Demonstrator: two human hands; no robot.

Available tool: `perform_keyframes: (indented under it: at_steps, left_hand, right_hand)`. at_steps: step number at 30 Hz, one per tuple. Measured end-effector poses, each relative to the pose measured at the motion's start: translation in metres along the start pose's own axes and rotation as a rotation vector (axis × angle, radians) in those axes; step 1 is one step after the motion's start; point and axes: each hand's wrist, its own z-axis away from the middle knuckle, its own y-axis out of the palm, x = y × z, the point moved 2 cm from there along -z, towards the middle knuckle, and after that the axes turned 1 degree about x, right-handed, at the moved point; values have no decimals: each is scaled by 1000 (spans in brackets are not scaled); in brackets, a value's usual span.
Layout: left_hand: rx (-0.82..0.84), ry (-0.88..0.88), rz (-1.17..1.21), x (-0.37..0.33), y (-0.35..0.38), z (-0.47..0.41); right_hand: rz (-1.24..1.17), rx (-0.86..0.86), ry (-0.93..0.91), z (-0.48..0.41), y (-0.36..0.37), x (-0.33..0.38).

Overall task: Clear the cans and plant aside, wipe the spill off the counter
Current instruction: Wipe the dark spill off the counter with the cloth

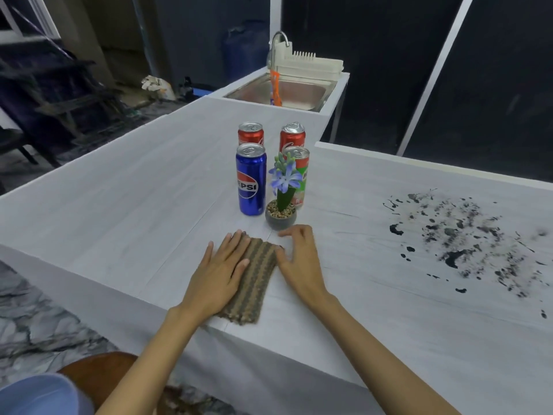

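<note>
well, the left hand (221, 265) lies flat, fingers straight, on the folded brown striped woven cloth (254, 283). the right hand (299, 256) rests at its edge, fingers loosely arched, gripping nothing. just past them at twelve o'clock the small grey potted purple flower (281, 217), tall blue pepsi can (251, 181), two red cans (250, 134) and green-and-red can (299, 172) stand tightly bunched, so a hasty reach could topple one. the black splattered spill (463, 238) at two o'clock could smear wider. the white streaked counter (119, 190) runs to a steel sink (287, 91).

blue can (251, 181), brown striped cloth (254, 280), black spill (460, 244)
</note>
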Motion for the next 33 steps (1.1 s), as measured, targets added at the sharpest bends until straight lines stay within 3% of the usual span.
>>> perform_keyframes:
  at_steps: [7, 12, 18, 26, 33]
  left_hand:
    - [-124, -261, 125, -57, 23, 12]
    - [87, -260, 258, -88, 25, 11]
    - [6, -296, -95, -41, 12, 37]
    - [3, -181, -172, -61, 32, 33]
    - [28, -27, -161, -107, 53, 9]
  right_hand:
    - [123, 165, -109, 17, -3, 0]
    - [253, 194, -97, 25, -39, -13]
    - [412, 317, -76, 46, -2, 2]
    - [551, 357, -83, 71, -35, -29]
    - [700, 295, 171, 40, -115, -97]
